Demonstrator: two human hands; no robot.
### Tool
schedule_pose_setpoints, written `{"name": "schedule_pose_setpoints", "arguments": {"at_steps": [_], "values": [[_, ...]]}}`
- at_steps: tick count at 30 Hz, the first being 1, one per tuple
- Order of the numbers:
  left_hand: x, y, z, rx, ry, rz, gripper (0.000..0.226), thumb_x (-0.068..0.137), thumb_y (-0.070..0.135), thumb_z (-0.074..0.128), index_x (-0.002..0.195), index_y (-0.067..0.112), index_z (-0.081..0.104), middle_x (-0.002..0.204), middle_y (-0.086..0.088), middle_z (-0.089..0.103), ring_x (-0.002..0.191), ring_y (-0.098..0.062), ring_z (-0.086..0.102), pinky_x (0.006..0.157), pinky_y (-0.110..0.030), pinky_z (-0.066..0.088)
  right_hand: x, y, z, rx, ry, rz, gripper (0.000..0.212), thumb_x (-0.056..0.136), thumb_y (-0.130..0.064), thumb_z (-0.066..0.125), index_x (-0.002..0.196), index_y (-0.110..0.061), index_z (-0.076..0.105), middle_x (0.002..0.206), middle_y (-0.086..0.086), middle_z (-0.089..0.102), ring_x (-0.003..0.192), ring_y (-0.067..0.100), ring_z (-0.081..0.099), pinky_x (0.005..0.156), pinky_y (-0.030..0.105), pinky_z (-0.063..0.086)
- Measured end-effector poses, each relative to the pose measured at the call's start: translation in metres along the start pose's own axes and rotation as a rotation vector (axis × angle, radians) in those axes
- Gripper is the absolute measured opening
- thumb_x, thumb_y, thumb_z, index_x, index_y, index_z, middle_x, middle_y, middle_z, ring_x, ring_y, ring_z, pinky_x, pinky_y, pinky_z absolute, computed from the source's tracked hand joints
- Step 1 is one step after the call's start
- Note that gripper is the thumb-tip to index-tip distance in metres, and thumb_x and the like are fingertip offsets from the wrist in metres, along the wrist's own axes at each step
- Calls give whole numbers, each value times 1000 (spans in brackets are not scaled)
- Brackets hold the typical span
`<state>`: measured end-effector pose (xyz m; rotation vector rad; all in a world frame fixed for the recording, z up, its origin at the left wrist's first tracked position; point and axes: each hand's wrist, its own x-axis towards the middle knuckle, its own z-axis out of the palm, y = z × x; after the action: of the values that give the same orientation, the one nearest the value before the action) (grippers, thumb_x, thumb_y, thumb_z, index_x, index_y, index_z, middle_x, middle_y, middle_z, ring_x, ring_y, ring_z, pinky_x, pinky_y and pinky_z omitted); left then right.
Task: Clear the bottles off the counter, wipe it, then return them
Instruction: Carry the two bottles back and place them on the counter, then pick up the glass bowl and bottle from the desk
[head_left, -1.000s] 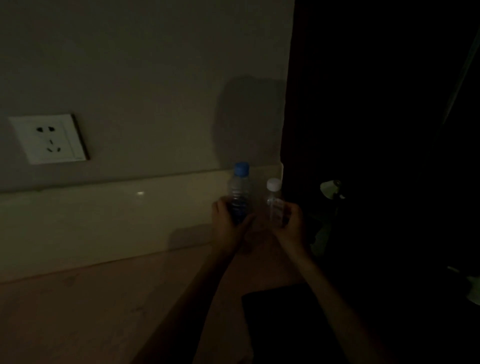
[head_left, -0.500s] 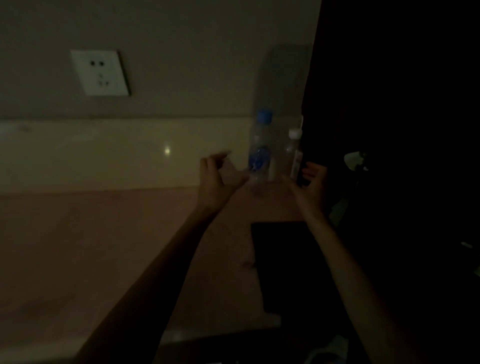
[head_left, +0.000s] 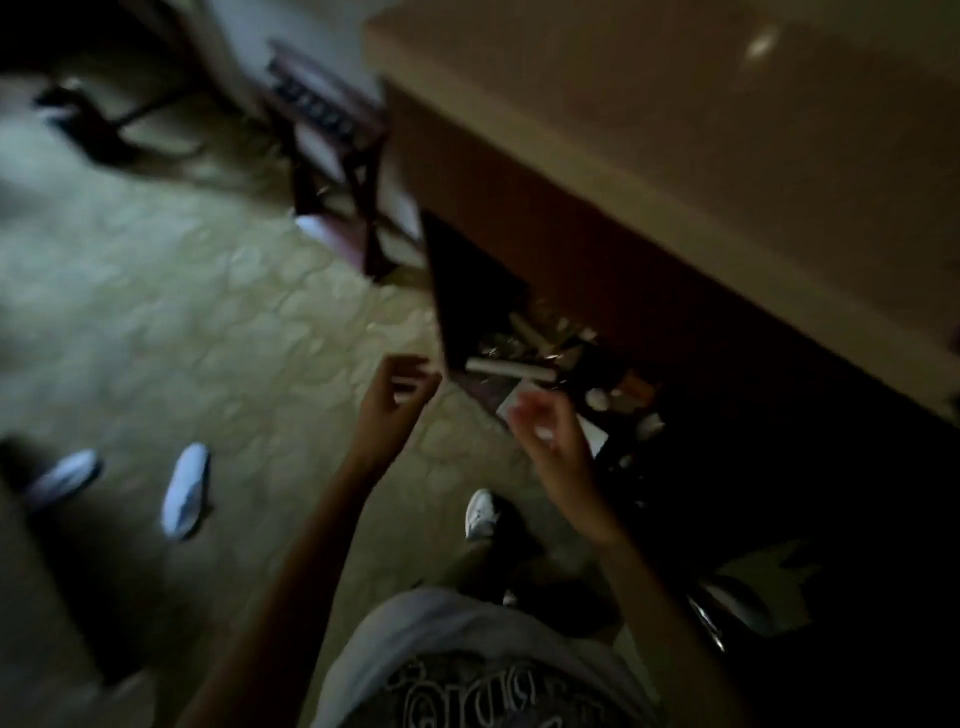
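Landmark: worktop, pale slab filling the upper right of the head view; all places below are given relative to it.
Left hand: raised over the floor, in front of the worktop's near edge; fingers loosely curled and apart, holding nothing.
Right hand: in front of the worktop's dark underside; fingers slack and spread, holding nothing.
Bottles: none in view on the visible part of the worktop or in either hand; where they stand now cannot be told.
Below worktop: a dark open bin of blurred rubbish, a pale roll lying across it.
Floor: two white slippers well out from the worktop.
Progress (judgement): no cloth in view and no sign of wiping; clearing looks unfinished, with wiping and returning still ahead.
Change from earlier frames: both hands were at the two bottles by the wall, first gripping, then letting go; the view has swung down from the worktop to the floor, and the bottles have left the frame.
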<state>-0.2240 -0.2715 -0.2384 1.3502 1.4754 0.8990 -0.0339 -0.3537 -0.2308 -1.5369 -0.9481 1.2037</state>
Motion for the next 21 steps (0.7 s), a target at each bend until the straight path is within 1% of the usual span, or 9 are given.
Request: {"name": "schedule_pose_setpoints", "arguments": {"at_steps": [2, 4, 6, 9, 13, 16, 18, 20, 21], "values": [[-35, -80, -39, -35, 50, -327, 22, 90, 28, 66, 106, 15, 59, 95, -3, 65, 89, -19, 64, 67, -27, 48, -13, 81, 20, -105, -150, 286, 24, 90, -5, 64, 98, -26, 55, 104, -3, 64, 81, -6, 64, 77, 24, 48], [-76, -139, -72, -148, 113, -611, 16, 92, 30, 62, 99, 18, 56, 102, -9, 63, 91, -23, 62, 66, -28, 46, -20, 142, 27, -229, -240, 517, 17, 91, -5, 62, 96, -18, 54, 114, 12, 64, 79, 6, 61, 68, 23, 47], [-116, -184, -101, -217, 209, -818, 24, 95, 33, 58, 106, 12, 57, 106, -12, 63, 84, -18, 61, 70, -29, 46, -13, 185, 39, -445, -339, 605, 18, 90, -10, 64, 102, -12, 51, 121, 23, 60, 86, 18, 57, 62, 23, 44], [-161, -236, -132, -285, 321, -1041, 44, 95, 38, 57, 121, 3, 57, 114, -16, 65, 93, -23, 62, 80, -36, 49, 25, 195, 86, -640, -524, 649, 22, 91, -22, 64, 102, -13, 48, 116, 19, 59, 95, 23, 54, 75, 34, 47], [-180, -275, -164, -368, 410, -1192, 39, 94, 35, 57, 118, 4, 58, 111, -15, 64, 95, -27, 62, 70, -34, 50, 89, 164, 188, -749, -652, 561, 33, 95, -29, 58, 118, -8, 48, 115, 13, 58, 99, 24, 56, 75, 32, 47], [-146, -295, -195, -412, 396, -1249, 25, 95, 29, 56, 93, 5, 62, 85, -15, 62, 67, -22, 57, 54, -27, 44, 142, 137, 264, -747, -637, 498, 33, 97, -30, 54, 123, -10, 51, 111, 6, 58, 99, 20, 56, 73, 28, 48], [-107, -316, -223, -415, 405, -1255, 26, 95, 22, 57, 76, 5, 60, 78, -20, 56, 57, -20, 50, 55, -31, 42, 173, 127, 302, -765, -633, 470, 30, 96, -32, 53, 121, -15, 52, 109, 2, 59, 100, 20, 59, 67, 26, 48], [-54, -324, -262, -380, 387, -1245, 22, 96, 17, 55, 81, 1, 60, 87, -22, 59, 63, -22, 54, 61, -33, 47, 196, 119, 328, -810, -624, 479, 31, 95, -33, 55, 120, -14, 55, 114, 5, 63, 102, 22, 62, 76, 29, 50], [-24, -320, -283, -398, 385, -1235, 19, 97, 18, 54, 89, 0, 58, 88, -21, 60, 64, -22, 55, 57, -31, 48, 207, 119, 333, -830, -612, 485, 31, 95, -31, 57, 119, -12, 56, 115, 8, 64, 101, 23, 62, 79, 32, 51]]}}
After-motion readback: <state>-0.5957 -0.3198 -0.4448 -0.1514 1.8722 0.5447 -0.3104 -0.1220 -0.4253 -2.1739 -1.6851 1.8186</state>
